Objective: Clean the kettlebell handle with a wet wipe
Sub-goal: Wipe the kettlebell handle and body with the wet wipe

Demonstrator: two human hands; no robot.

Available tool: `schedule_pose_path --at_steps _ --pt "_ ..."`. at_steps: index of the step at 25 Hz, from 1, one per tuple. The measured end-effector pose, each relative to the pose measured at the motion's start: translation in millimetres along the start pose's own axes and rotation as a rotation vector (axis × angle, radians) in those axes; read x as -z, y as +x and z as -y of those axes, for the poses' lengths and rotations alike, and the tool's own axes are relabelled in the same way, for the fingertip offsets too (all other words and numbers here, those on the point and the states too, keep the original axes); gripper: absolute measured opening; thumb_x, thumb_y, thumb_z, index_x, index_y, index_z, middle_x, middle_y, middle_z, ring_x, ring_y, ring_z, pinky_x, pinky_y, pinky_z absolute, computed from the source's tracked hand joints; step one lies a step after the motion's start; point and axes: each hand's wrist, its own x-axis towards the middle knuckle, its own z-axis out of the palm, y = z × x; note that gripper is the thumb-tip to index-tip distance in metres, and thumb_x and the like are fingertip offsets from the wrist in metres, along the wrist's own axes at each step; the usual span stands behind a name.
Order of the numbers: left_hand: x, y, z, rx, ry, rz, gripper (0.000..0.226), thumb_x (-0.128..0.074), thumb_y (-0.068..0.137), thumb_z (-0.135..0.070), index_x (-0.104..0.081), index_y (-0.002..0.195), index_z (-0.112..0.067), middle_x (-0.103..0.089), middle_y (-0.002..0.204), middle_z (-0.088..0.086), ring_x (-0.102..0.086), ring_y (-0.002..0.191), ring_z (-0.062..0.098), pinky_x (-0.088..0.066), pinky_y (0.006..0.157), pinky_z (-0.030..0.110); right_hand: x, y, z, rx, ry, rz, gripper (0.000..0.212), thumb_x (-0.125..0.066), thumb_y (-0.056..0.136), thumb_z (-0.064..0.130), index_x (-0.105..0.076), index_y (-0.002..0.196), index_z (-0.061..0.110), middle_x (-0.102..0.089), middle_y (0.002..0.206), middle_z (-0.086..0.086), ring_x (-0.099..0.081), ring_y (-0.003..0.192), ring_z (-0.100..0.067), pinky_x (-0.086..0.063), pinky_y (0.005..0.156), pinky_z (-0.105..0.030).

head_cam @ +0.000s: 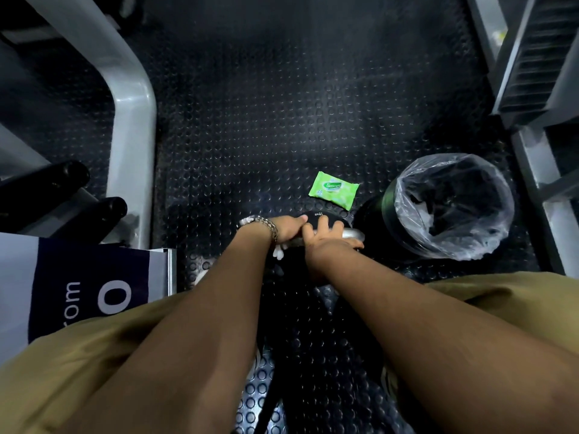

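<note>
A black kettlebell (319,216) stands on the studded rubber floor, its silver handle (352,234) running left to right under both hands. My left hand (286,228), with a metal watch on the wrist, grips the handle's left part with a white wet wipe (278,252) bunched under it. My right hand (329,236) wraps around the handle just to the right, its fingers curled over the bar. Most of the kettlebell body is hidden by my hands and forearms.
A green wet-wipe pack (333,190) lies on the floor just beyond the kettlebell. A black bin with a clear plastic liner (451,205) stands to the right. Grey gym machine frames (131,114) flank the left and right (532,73) sides.
</note>
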Motion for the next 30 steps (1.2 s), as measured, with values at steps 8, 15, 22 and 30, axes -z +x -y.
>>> schedule_pose_path --at_steps 8,15,22,30 --pt "17 -6 -16 0.019 -0.023 0.078 0.099 -0.021 0.095 -0.081 -0.071 0.099 0.004 -0.071 0.088 0.014 -0.067 0.082 0.029 -0.051 0.096 0.043 1 1 1 -0.001 0.007 0.003 0.117 -0.087 0.076 0.032 -0.003 0.158 0.031 0.005 0.162 -0.005 -0.010 0.144 -0.039 -0.034 0.099 -0.080" --pt "17 -10 -29 0.002 -0.029 0.084 0.086 -0.025 0.089 -0.088 -0.073 0.091 -0.016 -0.074 0.090 0.003 -0.064 0.085 0.020 -0.054 0.082 0.026 0 5 0 -0.010 0.011 0.027 0.122 -0.089 0.073 0.034 -0.001 0.158 0.033 0.005 0.162 -0.004 -0.010 0.144 -0.039 -0.034 0.098 -0.081" --pt "8 -7 -21 -0.001 -0.022 0.139 0.082 -0.023 0.094 -0.083 -0.062 0.056 -0.022 -0.058 0.060 0.001 -0.051 0.062 0.020 -0.043 0.073 0.032 2 7 0 0.002 0.037 0.035 0.121 -0.091 0.072 0.031 -0.006 0.157 0.035 0.003 0.159 -0.004 -0.010 0.142 -0.039 -0.030 0.099 -0.083" --pt "36 -37 -43 0.041 -0.001 0.201 0.089 -0.018 0.094 -0.083 -0.065 0.099 -0.008 -0.061 0.068 0.007 -0.053 0.055 0.019 -0.044 0.059 0.028 -1 7 2 -0.020 -0.007 0.021 0.133 -0.094 0.066 0.033 0.003 0.158 0.034 0.010 0.164 -0.004 -0.008 0.144 -0.041 -0.032 0.097 -0.082"
